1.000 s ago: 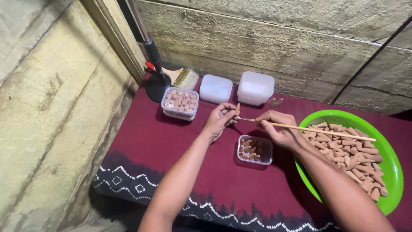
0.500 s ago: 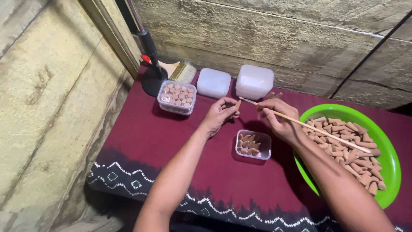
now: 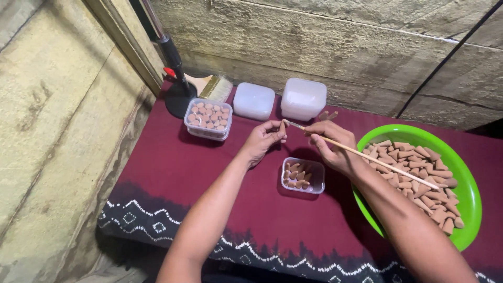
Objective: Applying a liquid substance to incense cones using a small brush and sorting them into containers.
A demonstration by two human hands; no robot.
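One tub (image 3: 208, 118) at eleven o'clock is full, the small tub (image 3: 303, 175) barely started; right hand (image 3: 330, 147) pinches a stick (image 3: 367, 157), left hand (image 3: 262, 141) pinches a cone (image 3: 283, 126).

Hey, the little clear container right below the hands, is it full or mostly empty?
Partly filled. The small clear container holds a handful of brown cones lying loosely on its left side, with bare bottom showing at the right.

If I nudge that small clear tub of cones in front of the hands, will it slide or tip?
The small clear tub looks low and wide, so it would probably slide rather than tip. It seems only partly filled with cones, so likely light. The maroon cloth beneath may drag or bunch a little.
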